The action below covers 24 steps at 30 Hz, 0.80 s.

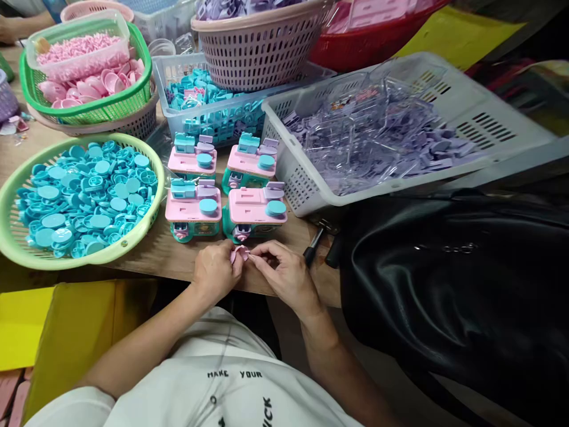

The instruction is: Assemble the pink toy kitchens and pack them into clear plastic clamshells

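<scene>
My left hand [217, 268] is closed on a small pinkish-lilac plastic piece [240, 253] at the table's front edge. The thumb and forefinger of my right hand [287, 274] pinch the same piece from the other side; fingers cover much of it, so its exact kind does not show. Just beyond my hands stand several toy units with pink tops and teal bases, in two rows. The front right toy unit [249, 213] carries a blue disc and a lilac part, but no blue block like the one on the front left toy unit [186, 210].
To the left sits a light green basket [113, 252] of blue discs. A white crate [306, 190] of lilac parts stands right, beside a black bag [444, 284]. A dark-handled tool [313, 246] lies near my right hand. Baskets of parts crowd the back; a person's arm [26, 26] shows far left.
</scene>
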Tool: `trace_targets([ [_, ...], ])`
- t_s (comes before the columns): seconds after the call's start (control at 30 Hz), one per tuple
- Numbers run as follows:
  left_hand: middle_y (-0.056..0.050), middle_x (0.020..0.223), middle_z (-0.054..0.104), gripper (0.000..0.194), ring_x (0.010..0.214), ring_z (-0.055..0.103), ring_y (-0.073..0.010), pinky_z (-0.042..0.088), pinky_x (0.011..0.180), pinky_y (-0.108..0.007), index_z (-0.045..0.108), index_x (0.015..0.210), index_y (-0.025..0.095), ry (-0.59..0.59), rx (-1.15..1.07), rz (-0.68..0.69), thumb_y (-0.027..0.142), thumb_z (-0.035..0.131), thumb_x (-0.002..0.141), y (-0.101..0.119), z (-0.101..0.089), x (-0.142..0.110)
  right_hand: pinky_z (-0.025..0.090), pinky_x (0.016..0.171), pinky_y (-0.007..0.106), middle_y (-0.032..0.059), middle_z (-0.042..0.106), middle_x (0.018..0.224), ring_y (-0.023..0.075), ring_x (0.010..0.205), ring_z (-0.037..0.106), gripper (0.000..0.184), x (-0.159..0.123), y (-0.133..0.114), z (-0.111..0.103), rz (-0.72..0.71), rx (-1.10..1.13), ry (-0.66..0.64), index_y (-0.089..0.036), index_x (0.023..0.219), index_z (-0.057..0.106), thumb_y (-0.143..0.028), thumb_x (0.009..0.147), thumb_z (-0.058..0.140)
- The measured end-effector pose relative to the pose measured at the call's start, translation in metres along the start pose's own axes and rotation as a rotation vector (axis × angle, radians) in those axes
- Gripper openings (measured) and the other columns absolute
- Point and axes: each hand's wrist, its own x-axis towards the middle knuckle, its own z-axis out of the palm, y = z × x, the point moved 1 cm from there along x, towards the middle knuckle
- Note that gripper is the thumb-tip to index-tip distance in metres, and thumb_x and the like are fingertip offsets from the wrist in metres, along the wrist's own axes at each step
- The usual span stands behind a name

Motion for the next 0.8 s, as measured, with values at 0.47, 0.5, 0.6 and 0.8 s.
trace_targets([
  [0.47, -0.009, 0.083, 0.075, 0.028, 0.079, 0.072, -0.0242, 0.040, 0.063, -0.029, 0.071, 0.091, 0.018, -0.005, 0.054, -0.029, 0.035, 0.049, 0.097, 0.004, -0.001, 0.000, 0.058, 0.062, 0.024, 0.0019, 0.072, 0.078, 0.0133, 0.067, 0.068, 0.019, -0.009, -0.009, 0.025, 0.091, 0.073, 0.361, -0.020, 0.081, 0.064, -0.036, 0.089, 0.068],
  [0.5, -0.009, 0.083, 0.075, 0.028, 0.079, 0.072, -0.0243, 0.040, 0.064, -0.029, 0.071, 0.090, 0.018, -0.005, 0.055, -0.031, 0.034, 0.049, 0.097, 0.004, -0.001, 0.000, 0.058, 0.063, 0.025, 0.0022, 0.072, 0.078, 0.0137, 0.067, 0.069, 0.019, -0.009, -0.009, 0.025, 0.091, 0.062, 0.363, -0.020, 0.081, 0.064, -0.037, 0.089, 0.068],
  [0.6, -0.009, 0.083, 0.075, 0.028, 0.079, 0.072, -0.0245, 0.040, 0.064, -0.030, 0.071, 0.091, 0.018, -0.010, 0.058, -0.037, 0.033, 0.049, 0.097, 0.005, -0.002, 0.000, 0.058, 0.062, 0.026, 0.0026, 0.072, 0.078, 0.0144, 0.068, 0.069, 0.021, -0.010, -0.008, 0.026, 0.085, 0.043, 0.361, -0.020, 0.081, 0.063, -0.039, 0.089, 0.068],
  [0.8, -0.009, 0.085, 0.075, 0.029, 0.082, 0.072, -0.0245, 0.041, 0.066, -0.030, 0.072, 0.093, 0.019, -0.017, 0.064, -0.035, 0.033, 0.047, 0.097, 0.004, -0.002, 0.000, 0.058, 0.066, 0.028, 0.0020, 0.073, 0.078, 0.0153, 0.068, 0.070, 0.018, -0.010, -0.008, 0.028, 0.039, 0.016, 0.356, -0.021, 0.081, 0.063, -0.036, 0.090, 0.067],
])
